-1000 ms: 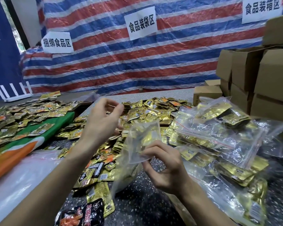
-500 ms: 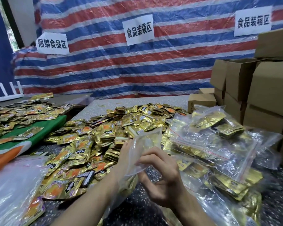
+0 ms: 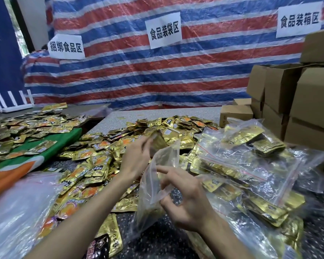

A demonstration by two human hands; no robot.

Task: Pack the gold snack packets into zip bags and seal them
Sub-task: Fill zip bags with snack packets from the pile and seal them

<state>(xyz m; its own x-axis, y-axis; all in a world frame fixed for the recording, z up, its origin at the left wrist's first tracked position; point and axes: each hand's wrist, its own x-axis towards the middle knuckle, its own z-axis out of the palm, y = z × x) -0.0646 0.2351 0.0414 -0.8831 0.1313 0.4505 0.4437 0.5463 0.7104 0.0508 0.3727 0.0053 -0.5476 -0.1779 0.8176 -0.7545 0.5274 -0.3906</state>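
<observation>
Over a loose pile of gold packets on the table, left hand pinching one gold packet at the mouth of a clear zip bag, held upright in the thumb-and-finger pinch of the right hand; just right, filled bags heaped before cardboard boxes.

Only 2 hands and 2 forearms of the person show. The left hand is at the centre of the frame, and the left forearm runs to the lower left corner. The right hand is just below and right of centre, and the right forearm reaches the bottom edge. Both arms are bare from wrist to frame edge. The fingers are slim, the nails too blurred to judge.
</observation>
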